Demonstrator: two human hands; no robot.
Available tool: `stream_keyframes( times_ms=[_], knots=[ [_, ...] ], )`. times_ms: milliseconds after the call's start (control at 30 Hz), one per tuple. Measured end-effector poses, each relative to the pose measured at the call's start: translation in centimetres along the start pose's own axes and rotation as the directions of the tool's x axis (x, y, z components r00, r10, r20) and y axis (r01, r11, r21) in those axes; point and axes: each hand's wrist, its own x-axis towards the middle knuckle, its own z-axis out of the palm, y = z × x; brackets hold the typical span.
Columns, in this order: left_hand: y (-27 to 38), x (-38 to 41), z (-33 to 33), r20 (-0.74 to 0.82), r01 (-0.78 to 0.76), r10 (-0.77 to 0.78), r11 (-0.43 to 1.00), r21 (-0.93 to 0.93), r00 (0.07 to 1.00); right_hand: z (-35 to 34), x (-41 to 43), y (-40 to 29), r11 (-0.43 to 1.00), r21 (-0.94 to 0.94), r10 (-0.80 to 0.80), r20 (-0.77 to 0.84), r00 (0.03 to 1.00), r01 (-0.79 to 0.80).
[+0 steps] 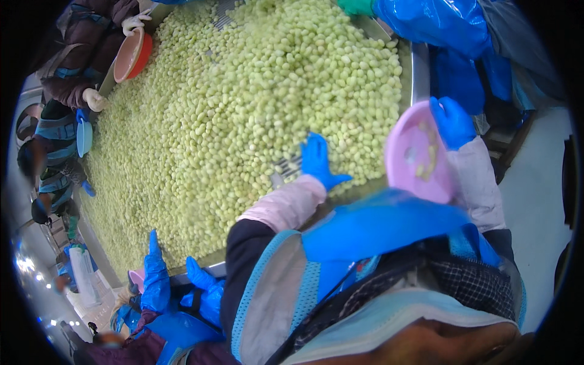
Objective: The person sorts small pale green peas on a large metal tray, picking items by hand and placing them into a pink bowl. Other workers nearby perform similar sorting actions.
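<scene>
My left hand (318, 160), in a blue glove, lies palm down on a wide bed of pale green grapes (255, 96). Its thumb points out to the side, and no grape shows in its grip. Beside its wrist, a patch of slotted metal grating (288, 167) shows through the fruit. My right hand (455, 122), also gloved in blue, grips the rim of a pink plastic bowl (404, 157) at the table's right edge. The bowl is tilted, with a few yellowish-green pieces against its inner wall. Part of that hand's fingers is hidden.
A metal rim (419, 75) borders the sorting table. Co-workers stand around it: a blue sleeve (433, 23) at upper right, a blue-gloved hand (155, 244) at lower left. On the left side are an orange bowl (140, 57) and a light blue bowl (84, 137).
</scene>
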Motion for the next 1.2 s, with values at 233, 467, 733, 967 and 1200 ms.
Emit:
stream_keyframes(
  times_ms=[233, 467, 733, 967, 1200],
  knots=[
    [0.9, 9.0, 2.5, -0.384, 0.088, -0.126, 0.99, -0.114, 0.915, -0.5, -1.1, -0.9, 0.998, -0.06, 0.028, 0.006, 1.0, -0.027],
    [-4.3, 21.7, 1.1, -0.632, 0.369, -0.117, 0.885, 0.285, 0.766, -0.3, -1.1, -1.2, 0.993, -0.109, 0.044, -0.009, 0.999, -0.044],
    [-6.2, 30.6, -11.6, -0.292, -0.288, 0.321, 0.946, 0.153, 0.901, -0.7, -0.8, -2.2, 0.993, -0.084, 0.08, 0.013, 0.997, -0.078],
    [-13.0, 13.4, -14.5, -0.553, -0.024, -0.01, 0.998, -0.055, 0.833, -0.3, -0.3, -0.3, 0.999, -0.029, -0.034, 0.017, 0.999, 0.034],
    [-19.4, -13.0, -9.3, -0.529, 0.293, -0.36, 0.933, -0.208, 0.769, 0.7, 1.0, 2.2, 0.988, -0.058, -0.144, -0.058, 0.988, 0.141]
  ],
)
